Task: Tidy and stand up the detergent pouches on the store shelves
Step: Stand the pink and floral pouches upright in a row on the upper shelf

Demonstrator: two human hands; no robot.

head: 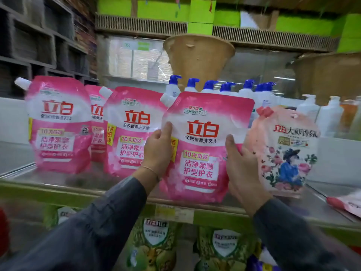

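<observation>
A pink detergent pouch (203, 149) with a white spout stands upright at the shelf's front edge. My left hand (158, 151) grips its left side and my right hand (240, 171) grips its right side. Left of it stand two more pink pouches (129, 132) (58, 124), with a third (96, 122) partly hidden between them. To the right stands a pale peach floral pouch (283, 151) with a red cap, leaning slightly. Another pouch (349, 204) lies flat at the far right, mostly cut off.
The metal shelf (58, 180) has a green front rail with a price tag (173, 212). White bottles with blue caps (226, 89) stand behind the pouches, pump bottles (320, 114) at the right. Green pouches (154, 245) fill the shelf below. A paper cone (199, 57) hangs above.
</observation>
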